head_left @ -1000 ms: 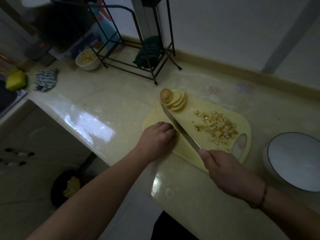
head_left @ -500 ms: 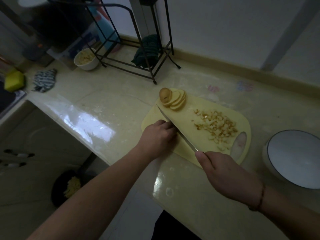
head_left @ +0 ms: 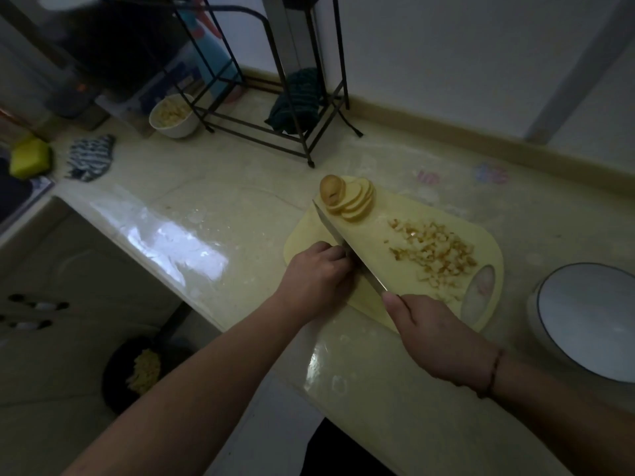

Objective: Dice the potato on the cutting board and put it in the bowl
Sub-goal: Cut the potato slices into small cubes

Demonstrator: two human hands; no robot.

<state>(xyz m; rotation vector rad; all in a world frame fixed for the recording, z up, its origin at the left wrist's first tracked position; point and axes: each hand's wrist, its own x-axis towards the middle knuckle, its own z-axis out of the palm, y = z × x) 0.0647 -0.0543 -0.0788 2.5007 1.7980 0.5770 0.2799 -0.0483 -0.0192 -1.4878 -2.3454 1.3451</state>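
The left hand [head_left: 318, 273] covers whatever it presses on the board [head_left: 385, 269]. The knife [head_left: 347, 247] handle is hidden in the right hand [head_left: 436, 334]. The bowl [head_left: 584, 317] runs off the right edge.

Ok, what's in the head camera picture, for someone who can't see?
A right hand holds a steel knife on a yellow plastic cutting board beside the curled left hand. Pale diced potato and round slices lie there.

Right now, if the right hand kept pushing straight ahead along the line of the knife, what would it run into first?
The right hand grips the knife, whose blade points up-left across the cutting board. Pushed on, the tip would probably meet the potato slices first, though depth is unclear, so it might pass just left of them.
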